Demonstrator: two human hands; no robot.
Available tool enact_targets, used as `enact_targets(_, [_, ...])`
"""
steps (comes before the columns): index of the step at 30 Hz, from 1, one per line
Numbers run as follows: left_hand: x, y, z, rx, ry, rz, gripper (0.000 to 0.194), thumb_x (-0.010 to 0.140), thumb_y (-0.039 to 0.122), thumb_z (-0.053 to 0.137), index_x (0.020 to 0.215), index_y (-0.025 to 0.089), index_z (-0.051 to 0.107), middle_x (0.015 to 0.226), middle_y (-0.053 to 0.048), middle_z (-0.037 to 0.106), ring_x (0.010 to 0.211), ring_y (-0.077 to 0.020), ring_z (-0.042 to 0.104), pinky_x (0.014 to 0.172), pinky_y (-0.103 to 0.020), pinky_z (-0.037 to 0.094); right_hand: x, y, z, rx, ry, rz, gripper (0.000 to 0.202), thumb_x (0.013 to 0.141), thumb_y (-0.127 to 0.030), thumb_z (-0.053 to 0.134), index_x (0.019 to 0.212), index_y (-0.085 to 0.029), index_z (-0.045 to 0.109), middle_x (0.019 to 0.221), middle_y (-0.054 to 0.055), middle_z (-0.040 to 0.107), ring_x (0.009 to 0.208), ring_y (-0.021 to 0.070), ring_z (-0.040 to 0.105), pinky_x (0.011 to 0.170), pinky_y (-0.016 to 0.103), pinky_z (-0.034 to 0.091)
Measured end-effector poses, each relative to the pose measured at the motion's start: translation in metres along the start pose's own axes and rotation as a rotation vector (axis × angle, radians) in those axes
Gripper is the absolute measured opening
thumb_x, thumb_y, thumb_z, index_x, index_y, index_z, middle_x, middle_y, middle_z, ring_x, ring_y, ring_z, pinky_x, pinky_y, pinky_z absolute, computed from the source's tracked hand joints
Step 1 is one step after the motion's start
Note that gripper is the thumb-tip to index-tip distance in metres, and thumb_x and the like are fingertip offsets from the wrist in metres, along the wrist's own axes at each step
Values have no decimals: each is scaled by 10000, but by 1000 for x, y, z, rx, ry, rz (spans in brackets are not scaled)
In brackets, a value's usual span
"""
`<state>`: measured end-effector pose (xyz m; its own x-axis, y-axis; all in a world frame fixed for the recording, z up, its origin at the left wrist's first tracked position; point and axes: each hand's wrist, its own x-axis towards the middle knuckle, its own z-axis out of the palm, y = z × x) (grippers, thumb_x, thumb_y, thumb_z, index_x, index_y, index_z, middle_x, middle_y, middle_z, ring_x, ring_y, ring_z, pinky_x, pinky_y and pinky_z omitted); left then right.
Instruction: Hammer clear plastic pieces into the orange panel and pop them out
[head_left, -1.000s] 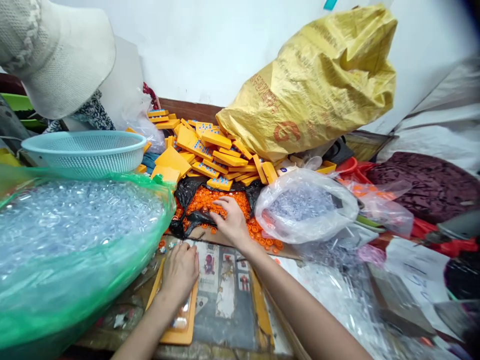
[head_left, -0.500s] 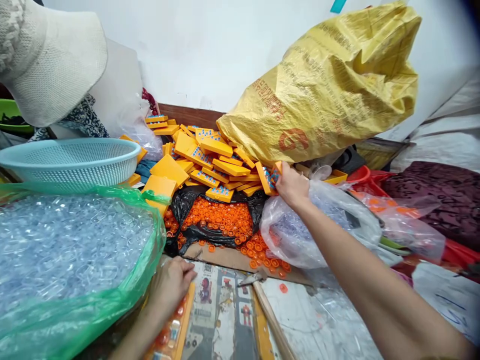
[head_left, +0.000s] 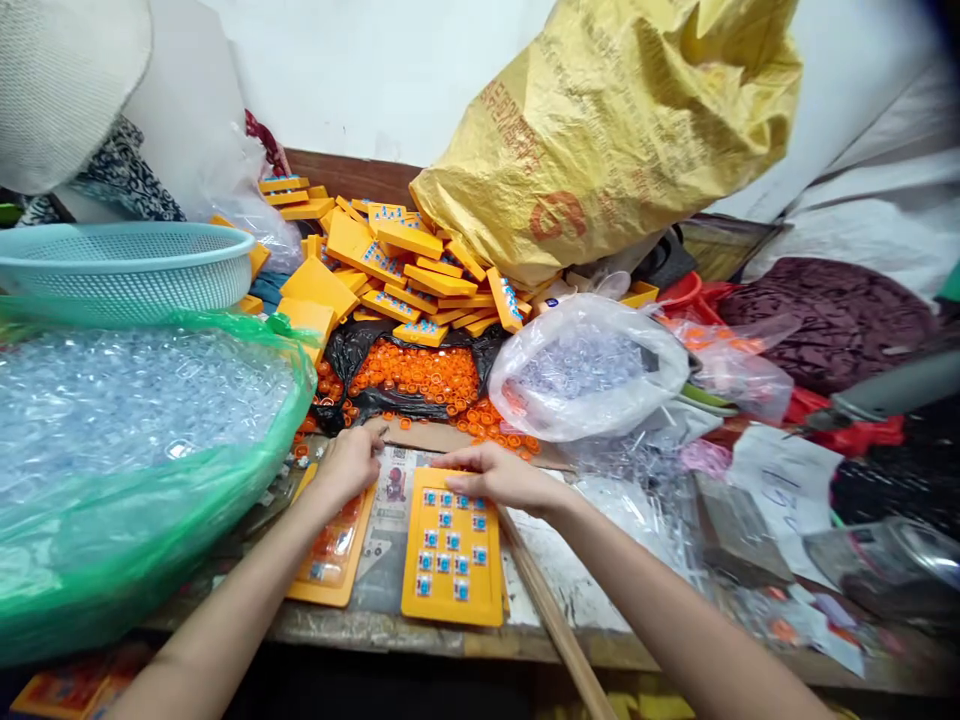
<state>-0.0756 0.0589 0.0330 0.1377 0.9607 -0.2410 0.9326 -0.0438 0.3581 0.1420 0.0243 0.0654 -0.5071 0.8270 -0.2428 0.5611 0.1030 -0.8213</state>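
My right hand (head_left: 499, 478) holds the upper edge of a yellow tray (head_left: 453, 560) lying on the bench; blue-and-clear pieces sit in several of its slots. My left hand (head_left: 351, 462) is closed at the top of a second yellow tray (head_left: 330, 550), which has orange and clear parts in it; whatever its fingers grip is too small to name. Behind the hands, small orange rings (head_left: 420, 372) fill a black bag (head_left: 349, 345). A heap of yellow trays (head_left: 405, 270) rises beyond it. The wooden handle (head_left: 551, 610) of a tool lies right of the trays.
A green bag of clear pieces (head_left: 142, 400) takes up the left, below a blue basket (head_left: 127, 265). On the right are a white bag of clear pieces (head_left: 585, 365), a grey block (head_left: 739, 530) and a clear jar (head_left: 885, 560). A yellow sack (head_left: 600, 140) leans behind.
My right hand has come back from the heap, and a yellow tray is now on the bench under it. My left hand remains by the left tray. The view has tilted down and shifted right.
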Motion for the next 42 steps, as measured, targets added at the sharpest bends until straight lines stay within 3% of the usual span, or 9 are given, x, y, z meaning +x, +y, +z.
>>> enact_targets(3, [-2,1,4,-24,27,23,400,740,68,529,1094,145,698,984,-131,734,917,-258,670,823,-317,483,10,6,21,-109,58,32,251,800,-161,625,1024,-207,729,981,23,753,879,204,704,761,303,552])
enact_targets(8, [-5,-3,10,-65,93,57,452,729,43,511,1138,143,677,977,-133,728,936,-276,658,846,-353,482,-15,5,32,-341,392,114,271,883,-213,512,1065,-168,706,1108,124,682,1090,303,598,965,453,409])
enact_targets(11, [-3,-7,11,-109,124,81,450,709,32,526,1113,146,687,928,-121,730,895,-265,660,831,-349,490,-51,16,41,-402,559,201,362,891,-250,466,1201,-143,618,1206,156,606,1120,321,567,928,466,426])
enact_targets(14, [-6,-6,13,-158,152,112,477,701,43,546,1160,119,652,902,-112,722,847,-243,662,808,-335,503,-79,42,57,-397,600,282,511,789,-276,581,1275,-119,557,1170,168,611,1001,329,624,790,444,500])
enact_targets(18, [-28,5,26,-307,158,369,563,736,107,571,1297,147,534,944,-58,700,839,-173,651,807,-276,509,-86,73,73,-331,656,302,487,778,-288,551,1231,-114,588,964,115,671,865,261,669,741,376,529])
enact_targets(22, [-45,14,43,-419,132,614,593,770,117,533,1356,170,460,957,-63,682,871,-184,641,826,-323,513,-86,72,73,-268,726,216,449,816,-311,502,1223,-136,580,953,89,669,855,218,661,770,337,535])
enact_targets(28, [-43,12,54,-546,83,519,705,776,100,540,1438,217,329,927,-41,677,860,-185,639,831,-347,504,-107,38,88,-231,727,-16,435,925,-265,463,1358,-220,466,1215,89,621,1106,204,607,894,296,508])
enact_targets(34, [-40,11,60,-876,40,234,858,692,81,659,1456,208,289,833,-2,683,781,-155,642,773,-296,512,-108,24,103,-316,684,-156,536,937,-129,429,1438,-306,361,1061,54,651,918,150,662,761,227,533])
enact_targets(42, [-39,16,57,-890,19,181,892,641,52,705,1438,193,330,807,-2,692,762,-158,644,765,-296,505,-107,26,104,-421,686,-119,539,928,-112,404,1438,-284,385,939,53,667,732,138,675,672,213,550])
